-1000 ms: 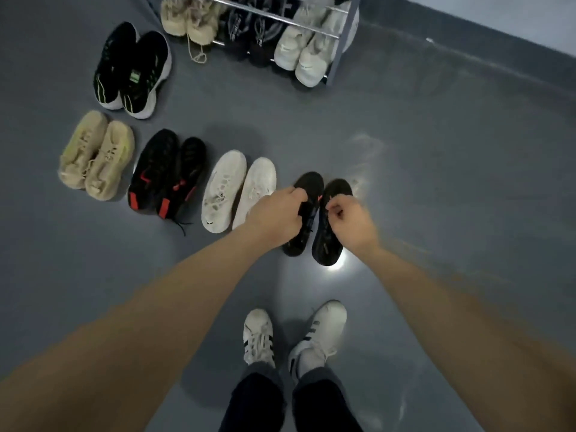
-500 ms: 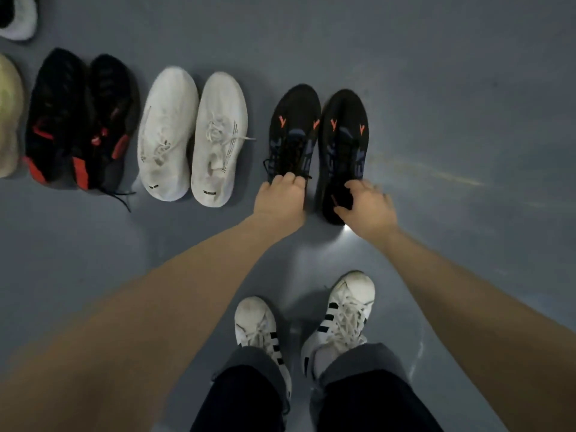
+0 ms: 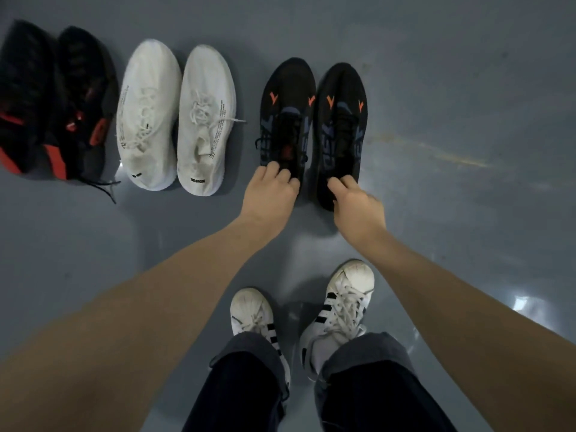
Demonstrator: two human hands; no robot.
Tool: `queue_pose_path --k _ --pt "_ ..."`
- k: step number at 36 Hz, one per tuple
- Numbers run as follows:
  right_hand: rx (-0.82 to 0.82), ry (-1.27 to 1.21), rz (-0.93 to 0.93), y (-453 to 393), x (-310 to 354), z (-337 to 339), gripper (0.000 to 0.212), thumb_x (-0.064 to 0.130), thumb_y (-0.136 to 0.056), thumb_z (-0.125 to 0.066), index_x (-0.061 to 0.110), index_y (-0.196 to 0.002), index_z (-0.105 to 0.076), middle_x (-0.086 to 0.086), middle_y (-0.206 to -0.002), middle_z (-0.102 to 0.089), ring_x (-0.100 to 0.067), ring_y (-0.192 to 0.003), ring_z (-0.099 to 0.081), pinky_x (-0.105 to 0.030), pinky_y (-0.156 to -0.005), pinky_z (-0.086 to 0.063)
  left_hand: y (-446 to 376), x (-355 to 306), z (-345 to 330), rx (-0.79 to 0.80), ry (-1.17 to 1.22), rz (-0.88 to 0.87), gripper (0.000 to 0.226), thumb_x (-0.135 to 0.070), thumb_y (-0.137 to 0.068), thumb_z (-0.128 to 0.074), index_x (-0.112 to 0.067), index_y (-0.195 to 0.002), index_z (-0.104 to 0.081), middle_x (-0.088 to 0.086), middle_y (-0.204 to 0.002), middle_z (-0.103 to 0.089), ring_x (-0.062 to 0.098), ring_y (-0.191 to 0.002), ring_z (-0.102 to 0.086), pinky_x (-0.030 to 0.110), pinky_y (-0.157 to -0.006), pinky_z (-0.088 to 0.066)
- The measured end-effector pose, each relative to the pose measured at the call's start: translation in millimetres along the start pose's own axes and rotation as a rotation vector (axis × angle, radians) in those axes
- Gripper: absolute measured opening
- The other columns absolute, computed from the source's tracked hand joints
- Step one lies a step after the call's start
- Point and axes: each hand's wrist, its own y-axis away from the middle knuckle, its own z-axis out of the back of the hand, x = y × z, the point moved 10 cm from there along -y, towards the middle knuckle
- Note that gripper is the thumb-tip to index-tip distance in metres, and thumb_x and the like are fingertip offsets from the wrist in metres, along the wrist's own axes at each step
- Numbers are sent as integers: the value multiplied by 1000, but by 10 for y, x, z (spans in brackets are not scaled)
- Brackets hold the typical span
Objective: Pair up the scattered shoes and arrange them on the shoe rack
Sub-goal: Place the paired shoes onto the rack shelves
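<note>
Two black sneakers with orange marks stand side by side on the grey floor, toes pointing away. My left hand [image 3: 272, 194] grips the heel opening of the left black sneaker [image 3: 288, 110], fingers curled into it. The heel of the right black sneaker [image 3: 341, 116] is gripped the same way by my right hand [image 3: 355, 207]. Left of them lies a white pair [image 3: 174, 120], and further left a black-and-red pair [image 3: 56, 101]. The shoe rack is out of view.
My own feet in white striped sneakers [image 3: 339, 304] stand just below the hands. Grey floor [image 3: 467, 120] stretches out to the right of the black pair.
The view has dropped and closed in, so the rack and far pairs left the frame. Both hands slid to the heels of the black sneakers and curled onto them.
</note>
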Motion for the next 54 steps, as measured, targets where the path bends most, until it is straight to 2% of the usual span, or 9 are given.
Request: queue_pose_path --k 3,6,11,22,27,33,42,47,54 --pt "19 -25 -8 87 45 43 39 0 -89 -48 15 -124 -41 -10 -111 -45 -27 -66 -45 -32 -55 -33 51 -79 246 -138 101 -133 22 -1 -65 -71 -7 -85 -64 7 -82 -60 27 -90 -60 30 -77 -39" --pt "-12 -32 30 158 160 193 36 2 -87 -53 11 -120 -42 -12 -109 -45 -29 -72 -49 -32 -56 -33 86 -49 316 -31 203 -92 30 -1 -84 -53 -10 -113 -53 5 -105 -54 23 -102 -48 26 -77 -30" --pt "-50 -17 49 309 335 546 45 7 -77 -67 7 -113 -41 -12 -112 -43 -30 -88 -53 -29 -61 -35 242 77 551 34 297 -3 37 -6 -79 -63 -9 -109 -41 7 -112 -41 21 -102 -38 22 -64 -27" --pt "-27 -61 109 803 784 1296 48 0 -76 -63 9 -116 -38 -12 -117 -35 -31 -103 -41 -31 -63 -39 928 292 1495 -24 -16 5 67 -11 -39 -85 -14 -100 -56 4 -92 -54 20 -77 -54 26 -60 -27" --pt "-79 -71 126 983 1128 1803 46 -2 -77 -61 11 -115 -39 -12 -116 -34 -29 -102 -39 -34 -59 -43 1172 581 2136 -74 93 111 65 0 -65 -71 -12 -122 -42 9 -118 -43 25 -103 -48 31 -77 -36" --pt "-124 -88 156 1108 1584 2485 46 2 -78 -64 14 -116 -40 -10 -117 -35 -30 -103 -40 -37 -61 -44 1455 950 2829 -259 27 113 70 -6 -18 -86 -12 -84 -62 6 -80 -55 22 -65 -55 28 -53 -44" --pt "-201 -79 185 1175 2277 3356 47 0 -77 -62 16 -116 -40 -9 -117 -35 -31 -103 -42 -37 -57 -44 1834 1535 3596 -225 -10 167 55 -5 -72 -64 -14 -122 -42 9 -122 -41 25 -104 -46 31 -84 -38" --pt "-224 -3 184 1084 2510 3672 41 5 -81 -61 17 -115 -39 -8 -115 -35 -29 -102 -42 -34 -55 -40 1897 1829 3839 -198 -63 219 59 -13 -45 -80 -16 -100 -59 4 -101 -56 19 -78 -57 27 -63 -41" --pt "-248 -30 213 591 2719 4118 40 5 -82 -61 16 -115 -42 -9 -115 -37 -28 -102 -42 -32 -54 -36 1575 2209 3990 -186 -12 250 56 -11 -83 -62 -12 -131 -34 7 -129 -36 25 -111 -44 31 -85 -37"
